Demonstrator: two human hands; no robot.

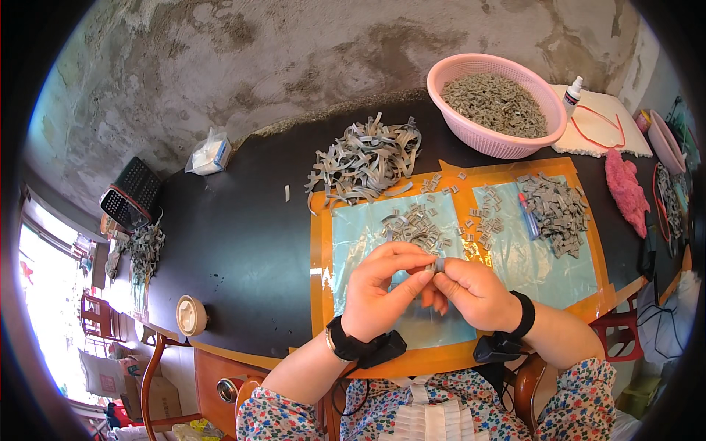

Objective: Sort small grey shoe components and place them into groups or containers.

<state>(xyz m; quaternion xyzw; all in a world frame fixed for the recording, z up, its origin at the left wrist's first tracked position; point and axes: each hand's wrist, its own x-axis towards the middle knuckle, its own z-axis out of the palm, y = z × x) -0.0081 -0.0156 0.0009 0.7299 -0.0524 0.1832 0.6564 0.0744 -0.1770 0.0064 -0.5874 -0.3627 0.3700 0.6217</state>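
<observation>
My left hand and my right hand meet over the near middle of the table. Both are closed, with thumbs and fingertips pinching a short grey strap piece between them. Fingers cover most of that piece, so any buckle on it is hidden. Just beyond my hands lies a loose heap of small grey buckles on a pale blue sheet. More small buckles are scattered to the right. A larger pile of small grey pieces sits farther right, beside a blue pen-like tube with a red end.
Long grey straps are heaped beyond the sheet. A pink basket full of small pieces stands at the back right, near a white bottle and pink cloth. A cup is at the left edge, a black basket behind.
</observation>
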